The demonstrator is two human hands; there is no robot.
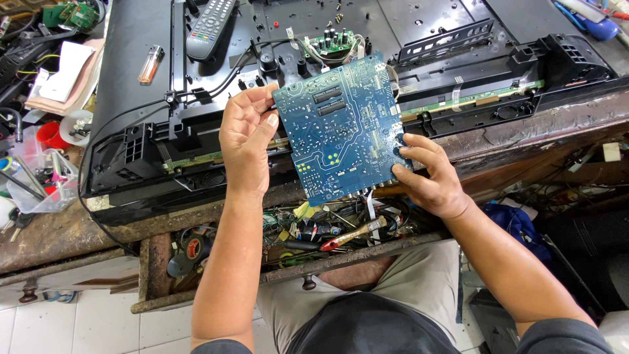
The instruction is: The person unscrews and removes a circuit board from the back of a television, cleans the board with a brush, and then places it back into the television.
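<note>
Holding a blue circuit board (342,128) up over the opened back of a flat-screen TV (458,78), solder side facing the camera. Left hand (246,141) has its fingers closed on the board's left edge, thumb across the face; right hand (429,177) pinches the lower right corner, fingers wrapped on the edge. So the board is in the air, tilted, just above the front lip of the surface (78,226) and the open drawer (314,236) full of wires and tools.

What could go sideways, as I see it — the grip is edge-only on two spots, so a slip would drop it right into that drawer junk, and the red-handled pliers (350,235) down there wouldn't be kind to it. Bare fingers on the solder side could also mean static or grease on the joints. A white ribbon cable (371,210) hangs near the bottom edge — tugging the board away could strain it. Remote (209,26) and lighter (151,63) sit well clear.
</note>
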